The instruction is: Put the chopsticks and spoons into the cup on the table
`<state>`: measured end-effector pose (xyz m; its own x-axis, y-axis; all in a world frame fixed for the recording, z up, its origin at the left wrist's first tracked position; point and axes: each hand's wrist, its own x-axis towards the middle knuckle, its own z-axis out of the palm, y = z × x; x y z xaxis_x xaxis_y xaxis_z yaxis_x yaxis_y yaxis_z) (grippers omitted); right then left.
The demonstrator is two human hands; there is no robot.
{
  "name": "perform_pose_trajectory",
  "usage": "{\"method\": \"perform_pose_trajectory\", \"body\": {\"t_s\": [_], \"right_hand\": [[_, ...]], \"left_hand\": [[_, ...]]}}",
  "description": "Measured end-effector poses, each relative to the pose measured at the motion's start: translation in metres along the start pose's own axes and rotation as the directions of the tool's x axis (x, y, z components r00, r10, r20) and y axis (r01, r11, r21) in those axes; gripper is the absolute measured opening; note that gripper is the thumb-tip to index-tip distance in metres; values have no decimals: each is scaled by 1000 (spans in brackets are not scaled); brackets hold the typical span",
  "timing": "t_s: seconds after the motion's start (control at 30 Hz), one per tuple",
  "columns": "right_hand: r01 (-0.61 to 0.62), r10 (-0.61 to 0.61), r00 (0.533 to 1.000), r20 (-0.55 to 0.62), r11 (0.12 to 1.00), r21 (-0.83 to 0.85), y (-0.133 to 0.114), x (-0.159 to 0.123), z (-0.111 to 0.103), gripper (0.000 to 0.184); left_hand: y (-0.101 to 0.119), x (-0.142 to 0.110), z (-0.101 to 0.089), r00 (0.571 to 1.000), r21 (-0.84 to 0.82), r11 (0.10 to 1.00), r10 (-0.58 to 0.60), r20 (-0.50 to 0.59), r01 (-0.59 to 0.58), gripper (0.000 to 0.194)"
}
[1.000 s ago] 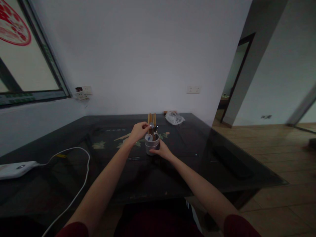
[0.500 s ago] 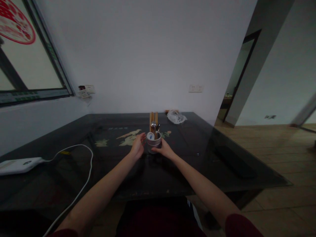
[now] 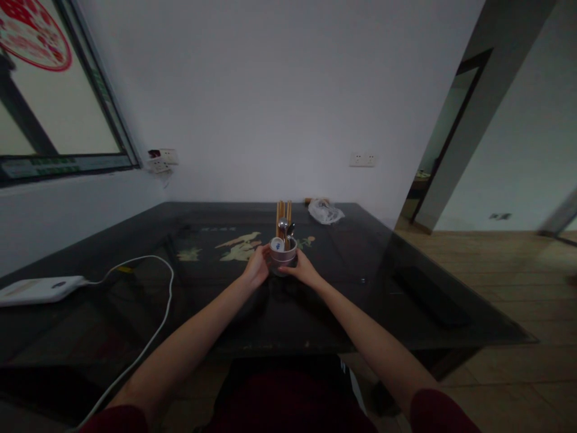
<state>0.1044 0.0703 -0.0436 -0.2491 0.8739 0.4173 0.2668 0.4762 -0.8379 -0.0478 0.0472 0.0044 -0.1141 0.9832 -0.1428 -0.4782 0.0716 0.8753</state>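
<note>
Moving closer, left fingers [image 3: 266, 252] (curved) meet the cup [image 3: 283, 257].

Fingers [image 3: 265, 250] either side of a cup [image 3: 283, 256], chopsticks [image 3: 278, 218] inside, black table [image 3: 315, 325]

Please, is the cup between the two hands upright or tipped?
Upright: the cup has its opening at the top, and chopsticks and a spoon stand up out of it.

Chopsticks [image 3: 278, 218], spoon [image 3: 283, 223] in cup [image 3: 283, 256] between left hand [image 3: 258, 266], right hand [image 3: 305, 269]; bag [image 3: 325, 212] behind, right.
</note>
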Motion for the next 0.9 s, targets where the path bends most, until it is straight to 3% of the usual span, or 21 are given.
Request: {"method": "perform_pose_trajectory", "body": {"t_s": [0.47,0.67,0.9], "right_hand": [[-19,20,1000,-17,997,78,-1,1,0,96],[-30,31,1000,1,986,164,4,5,-3,87],[-116,117,993,-7,989,92,11,8,-20,82]], "left_hand": [[-11,-5,4,997,-91,996,-7,78,14,16],[-16,-7,6,996,-87,996,14,83,-7,14],[-26,-6,5,991,-81,996,35,129,-24,22]]}}
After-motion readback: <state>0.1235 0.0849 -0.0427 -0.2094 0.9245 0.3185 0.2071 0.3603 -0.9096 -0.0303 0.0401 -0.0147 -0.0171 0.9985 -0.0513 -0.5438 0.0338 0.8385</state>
